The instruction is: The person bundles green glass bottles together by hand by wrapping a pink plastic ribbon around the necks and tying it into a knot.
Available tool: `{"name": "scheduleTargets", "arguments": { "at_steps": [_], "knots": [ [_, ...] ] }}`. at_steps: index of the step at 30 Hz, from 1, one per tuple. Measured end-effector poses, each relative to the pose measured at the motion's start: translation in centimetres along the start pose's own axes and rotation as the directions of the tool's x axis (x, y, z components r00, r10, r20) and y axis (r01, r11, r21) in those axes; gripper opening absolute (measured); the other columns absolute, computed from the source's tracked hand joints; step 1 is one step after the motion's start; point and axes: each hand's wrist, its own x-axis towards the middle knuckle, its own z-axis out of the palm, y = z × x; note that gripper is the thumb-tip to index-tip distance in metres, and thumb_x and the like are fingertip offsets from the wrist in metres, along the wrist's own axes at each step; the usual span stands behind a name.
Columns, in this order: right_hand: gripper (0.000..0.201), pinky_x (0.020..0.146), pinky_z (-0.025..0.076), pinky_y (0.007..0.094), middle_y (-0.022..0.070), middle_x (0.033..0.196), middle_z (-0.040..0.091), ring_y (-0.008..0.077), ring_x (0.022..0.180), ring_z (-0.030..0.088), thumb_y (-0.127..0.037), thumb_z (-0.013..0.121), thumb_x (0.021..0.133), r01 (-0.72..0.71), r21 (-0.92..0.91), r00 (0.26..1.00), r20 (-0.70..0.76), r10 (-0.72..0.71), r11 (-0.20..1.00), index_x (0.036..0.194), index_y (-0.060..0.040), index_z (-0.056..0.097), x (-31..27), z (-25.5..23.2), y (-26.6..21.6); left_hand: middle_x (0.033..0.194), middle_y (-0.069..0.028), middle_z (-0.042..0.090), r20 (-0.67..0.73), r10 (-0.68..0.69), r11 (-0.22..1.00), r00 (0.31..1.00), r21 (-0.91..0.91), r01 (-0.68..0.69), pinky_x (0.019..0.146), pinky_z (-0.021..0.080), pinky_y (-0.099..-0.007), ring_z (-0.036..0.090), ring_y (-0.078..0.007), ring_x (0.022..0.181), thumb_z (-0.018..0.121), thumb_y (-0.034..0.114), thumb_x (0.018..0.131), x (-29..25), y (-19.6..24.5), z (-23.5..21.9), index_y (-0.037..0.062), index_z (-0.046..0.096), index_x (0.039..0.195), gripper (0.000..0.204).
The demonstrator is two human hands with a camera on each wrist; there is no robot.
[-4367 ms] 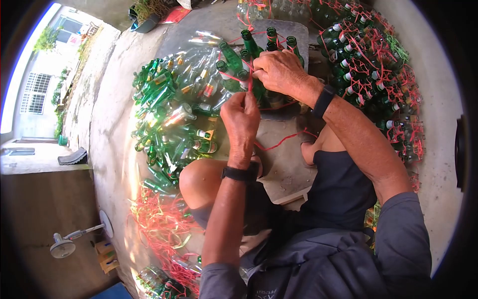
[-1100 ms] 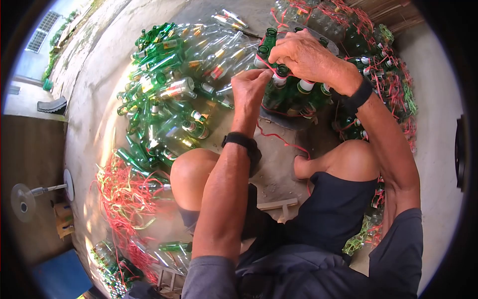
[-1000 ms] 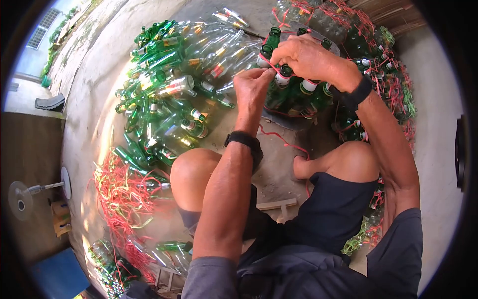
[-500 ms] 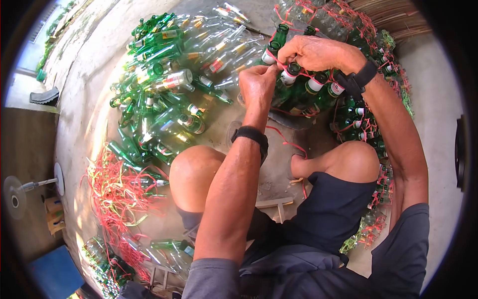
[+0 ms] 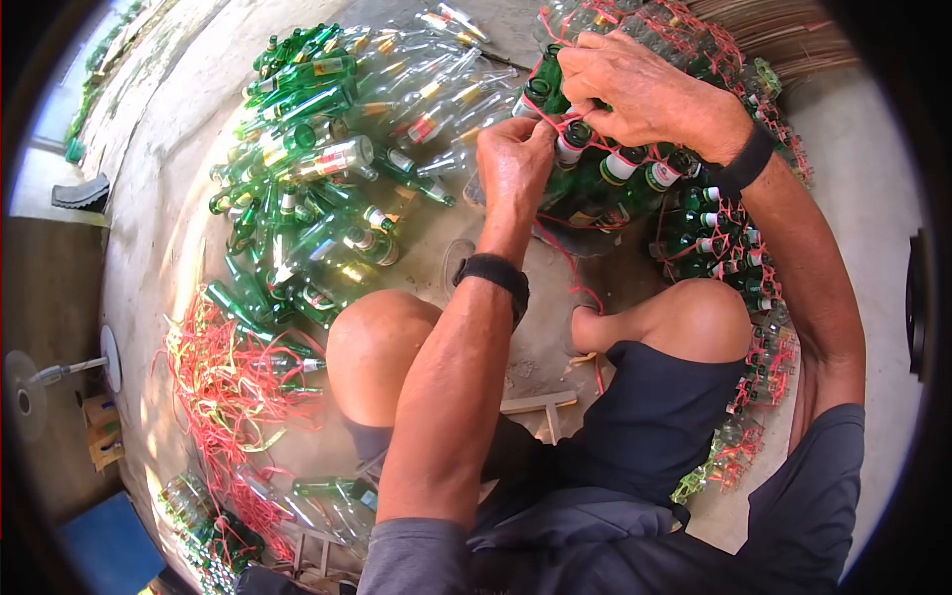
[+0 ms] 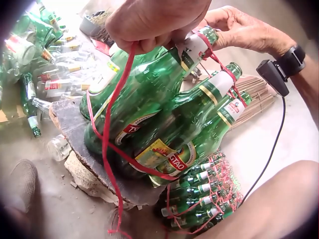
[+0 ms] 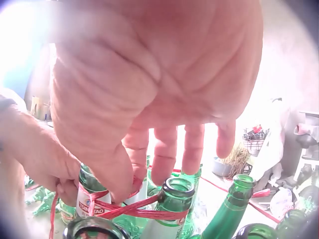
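A bundle of green beer bottles (image 5: 597,190) stands upright on a dark board (image 6: 71,118), with red plastic string (image 6: 106,137) looped round the necks and lower down round the bodies. My left hand (image 5: 514,164) pinches the string beside a near bottle neck, and a loose length hangs from it to the ground. Over the bottle tops is my right hand (image 5: 654,94), its thumb and forefinger at the string on the same side. In the right wrist view its other fingers (image 7: 193,144) point down among the necks. String crosses between a labelled neck (image 7: 92,201) and an open bottle mouth (image 7: 178,188).
Loose green bottles (image 5: 317,238) and clear bottles (image 5: 426,109) lie heaped on the left. A tangle of red and green string (image 5: 223,372) is nearer. Tied bottle bundles (image 5: 709,233) line the right side. A standing fan (image 5: 109,359) is at far left.
The view has shifted, bringing more tied bottles on the right into sight. My right hand has lifted a little off the necks, while my left keeps its pinch on the string.
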Motion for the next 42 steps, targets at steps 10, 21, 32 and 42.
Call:
{"name": "scheduleTargets", "arguments": {
  "at_steps": [10, 21, 32, 42],
  "knots": [
    [0.021, 0.075, 0.047, 0.0450, 0.0129, 0.082, 0.058, 0.0341, 0.087, 0.061, -0.014, 0.069, 0.084, -0.203, 0.149, 0.979, 0.063, 0.195, 0.968, 0.073, -0.0025, 0.055, -2.4, -1.3, 1.7, 0.074, -0.0139, 0.076, 0.042, 0.021, 0.996, 0.999, -0.084, -0.018, 0.065, 0.055, -0.0361, 0.070, -0.0162, 0.066, 0.072, 0.021, 0.090, 0.1, 0.1, 0.3, -0.0044, 0.081, 0.096, 0.028],
    [0.029, 0.068, 0.047, 0.0472, 0.0166, 0.069, 0.061, 0.0335, 0.069, 0.062, -0.024, 0.065, 0.094, -0.471, 0.274, 0.882, 0.159, 0.443, 0.838, 0.084, 0.0026, 0.060, -3.3, 0.1, 3.1, 0.067, -0.0032, 0.067, 0.102, 0.035, 0.988, 0.994, -0.150, -0.019, 0.055, 0.046, -0.0319, 0.057, -0.0085, 0.061, 0.065, 0.015, 0.092, -0.1, 0.7, 0.2, -0.0100, 0.078, 0.093, 0.028],
    [0.027, 0.066, 0.043, 0.0462, 0.0160, 0.071, 0.054, 0.0329, 0.067, 0.053, -0.021, 0.064, 0.096, -0.500, 0.222, 0.864, 0.070, 0.498, 0.837, 0.084, 0.0017, 0.055, -2.6, 1.9, 3.3, 0.064, 0.0011, 0.061, 0.103, 0.050, 0.987, 0.993, -0.154, -0.033, 0.052, 0.041, -0.0305, 0.051, -0.0064, 0.060, 0.065, 0.017, 0.095, 0.0, 0.5, 0.4, -0.0107, 0.075, 0.087, 0.031],
    [0.018, 0.052, 0.040, 0.0383, 0.0074, 0.057, 0.045, 0.0173, 0.051, 0.051, -0.009, 0.058, 0.090, -0.511, 0.316, 0.857, 0.265, 0.443, 0.799, 0.077, 0.0030, 0.055, -1.9, 2.7, 5.0, 0.062, -0.0005, 0.061, 0.094, -0.008, 0.995, 0.996, -0.097, 0.017, 0.054, 0.043, -0.0321, 0.053, -0.0078, 0.060, 0.066, 0.018, 0.093, -0.3, 1.2, 0.2, -0.0099, 0.076, 0.086, 0.030]
  ]
}}
